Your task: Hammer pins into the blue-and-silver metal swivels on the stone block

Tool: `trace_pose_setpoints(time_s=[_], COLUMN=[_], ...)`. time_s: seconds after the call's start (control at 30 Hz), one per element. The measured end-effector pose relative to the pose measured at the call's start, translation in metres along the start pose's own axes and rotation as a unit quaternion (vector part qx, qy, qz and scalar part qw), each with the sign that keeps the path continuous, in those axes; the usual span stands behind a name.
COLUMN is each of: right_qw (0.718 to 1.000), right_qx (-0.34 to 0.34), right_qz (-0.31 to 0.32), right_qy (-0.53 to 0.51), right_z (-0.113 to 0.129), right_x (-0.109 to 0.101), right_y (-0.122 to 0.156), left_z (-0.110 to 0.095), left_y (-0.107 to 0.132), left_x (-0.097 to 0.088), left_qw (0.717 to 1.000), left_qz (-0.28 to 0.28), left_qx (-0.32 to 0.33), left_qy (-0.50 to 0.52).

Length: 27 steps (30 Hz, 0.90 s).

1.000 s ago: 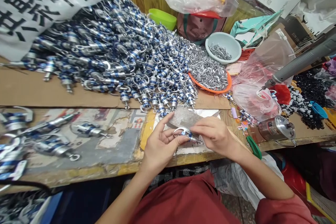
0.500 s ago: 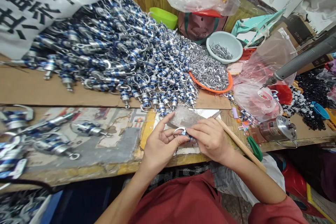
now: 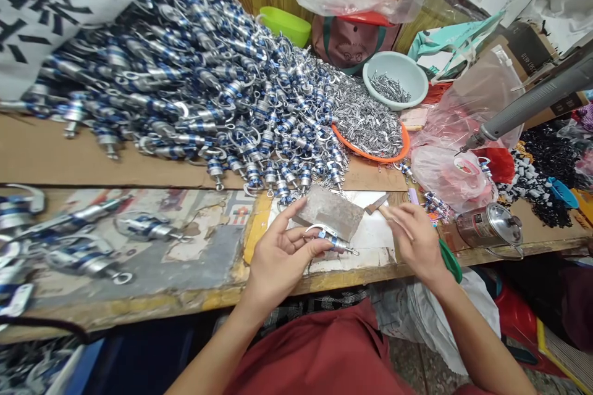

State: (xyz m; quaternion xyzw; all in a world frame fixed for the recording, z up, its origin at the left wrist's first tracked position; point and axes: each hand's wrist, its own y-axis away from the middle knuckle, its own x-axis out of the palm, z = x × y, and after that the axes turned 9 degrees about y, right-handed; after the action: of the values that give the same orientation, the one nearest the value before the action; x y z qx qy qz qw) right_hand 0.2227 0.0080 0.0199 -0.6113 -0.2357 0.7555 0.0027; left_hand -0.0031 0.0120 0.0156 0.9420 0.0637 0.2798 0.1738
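My left hand (image 3: 282, 253) pinches a small silver-and-blue metal fitting (image 3: 340, 243) between thumb and fingers. The fitting has a curved silver arm on one side and a small ring at its right end. It is held at the near edge of a grey metal block (image 3: 336, 207), which sits on a white board (image 3: 380, 237). To the right, my right hand (image 3: 414, 237) is closed around the wooden handle of a hammer (image 3: 377, 203). The dark hammer head points toward the block; most of the handle is hidden by my hand and forearm.
A large heap of similar fittings (image 3: 208, 86) covers the back left; several lie loose at left (image 3: 143, 226). Small metal parts fill an orange tray (image 3: 370, 155) and a pale bowl (image 3: 412, 77). A lidded metal pot (image 3: 484, 228) and an electric screwdriver (image 3: 514, 108) are at right.
My right hand has left the fitting and moved right onto the hammer handle. My left hand still holds the fitting, whose ring end is now visible.
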Motion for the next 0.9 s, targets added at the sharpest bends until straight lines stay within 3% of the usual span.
trace_pose_setpoints(time_s=[0.07, 0.13, 0.17, 0.23, 0.33, 0.43, 0.53, 0.63, 0.7, 0.9], right_qw=[0.99, 0.976, 0.976, 0.987, 0.999, 0.993, 0.99, 0.983, 0.983, 0.992], right_qx=[0.077, 0.107, 0.114, 0.107, 0.018, -0.096, -0.135, -0.144, -0.139, -0.055], right_qz=[0.094, 0.17, 0.171, 0.117, 0.039, 0.042, 0.042, 0.1, 0.105, 0.108], right_qy=[0.068, 0.087, 0.075, 0.034, -0.028, -0.048, -0.016, 0.045, 0.055, -0.028], right_z=[-0.018, -0.028, -0.028, -0.02, 0.005, 0.03, 0.043, 0.047, 0.047, 0.033], right_x=[-0.001, -0.002, -0.004, -0.01, -0.026, -0.04, -0.043, -0.039, -0.036, -0.031], right_y=[0.007, 0.01, 0.011, 0.009, 0.003, -0.004, -0.009, -0.011, -0.009, 0.005], left_z=[0.0, -0.001, -0.001, -0.002, -0.002, -0.001, 0.0, 0.001, 0.001, 0.001], left_y=[0.0, 0.0, 0.0, 0.001, 0.002, 0.001, 0.001, 0.001, 0.001, 0.001], left_x=[0.001, 0.001, 0.001, 0.002, 0.003, 0.003, 0.001, -0.001, -0.001, 0.002], left_qw=[1.0, 1.0, 1.0, 1.0, 1.0, 1.0, 1.0, 1.0, 1.0, 1.0], left_qz=[-0.002, -0.004, -0.005, -0.006, -0.009, -0.008, -0.003, -0.003, -0.005, -0.02], left_qx=[0.0, -0.001, -0.002, -0.006, -0.007, -0.002, 0.004, 0.014, 0.016, 0.014], left_qy=[0.002, 0.003, 0.004, 0.002, 0.001, 0.003, 0.001, -0.003, -0.004, -0.019])
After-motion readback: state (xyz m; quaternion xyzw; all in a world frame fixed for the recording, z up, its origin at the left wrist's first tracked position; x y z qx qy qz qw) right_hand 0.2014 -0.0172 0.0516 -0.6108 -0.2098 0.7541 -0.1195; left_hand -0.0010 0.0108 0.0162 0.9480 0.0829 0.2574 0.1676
